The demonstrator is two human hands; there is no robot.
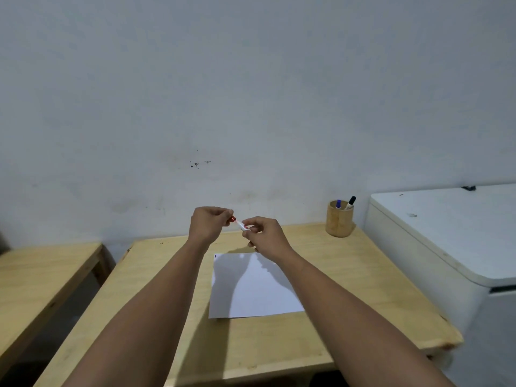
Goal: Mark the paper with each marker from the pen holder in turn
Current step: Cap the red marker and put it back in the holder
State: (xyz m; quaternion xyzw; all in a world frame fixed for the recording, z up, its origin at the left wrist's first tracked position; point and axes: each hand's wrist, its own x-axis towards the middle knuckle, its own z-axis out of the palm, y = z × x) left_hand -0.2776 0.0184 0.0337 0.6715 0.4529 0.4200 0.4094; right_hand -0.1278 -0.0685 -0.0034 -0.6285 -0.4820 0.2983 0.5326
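Both hands hold one red marker [239, 224] in the air above the far edge of the wooden table [349, 289]. My left hand [208, 224] pinches its red cap end, and my right hand [265, 238] grips the white barrel. Below them lies a white sheet of paper [259, 291] with small dark marks at its top left corner. A round wooden pen holder [339, 222] stands at the back right of the table with a blue marker [338, 203] and a black marker [351, 201] in it.
A white appliance with a flat lid [446, 227] stands against the table's right side. A second wooden table [36, 275] is at the left, with a gap between the two. A pale wall rises right behind the table.
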